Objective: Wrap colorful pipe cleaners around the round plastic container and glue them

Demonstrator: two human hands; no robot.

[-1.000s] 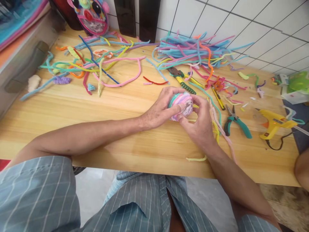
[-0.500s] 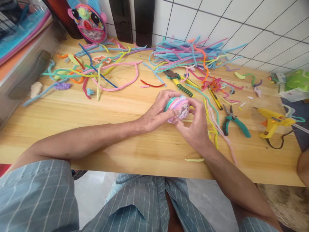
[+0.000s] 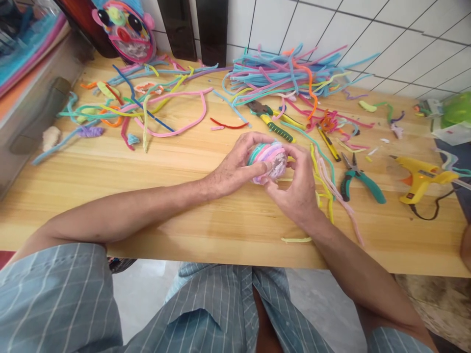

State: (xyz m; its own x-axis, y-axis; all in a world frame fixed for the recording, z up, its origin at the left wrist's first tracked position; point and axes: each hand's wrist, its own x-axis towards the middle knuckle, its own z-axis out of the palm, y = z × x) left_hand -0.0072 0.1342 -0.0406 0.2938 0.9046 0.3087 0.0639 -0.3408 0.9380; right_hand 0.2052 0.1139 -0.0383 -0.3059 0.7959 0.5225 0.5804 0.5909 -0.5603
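Between my hands is a small round ball wound with pipe cleaners (image 3: 265, 156), striped teal, pink and lilac, with a pale, mottled patch on its right side. My left hand (image 3: 241, 164) grips it from the left, thumb across the front. On the other side my right hand (image 3: 296, 184) curls round it, thumb at the lower edge and fingers at the right. Just beyond the ball lie green-and-yellow pliers (image 3: 274, 125). Loose yellow and pink pipe cleaners (image 3: 329, 184) run beside my right wrist.
Teal-handled pliers (image 3: 362, 181) and a yellow glue gun (image 3: 421, 176) lie to the right. A heap of pipe cleaners (image 3: 272, 76) sits by the tiled wall. More strands (image 3: 176, 132) spread at the left, near a pipe-cleaner face figure (image 3: 128, 32) and a plastic bin (image 3: 33, 117).
The view has shifted slightly, so the items at the back sit a little differently. Both hands keep nearly the same hold on the ball.
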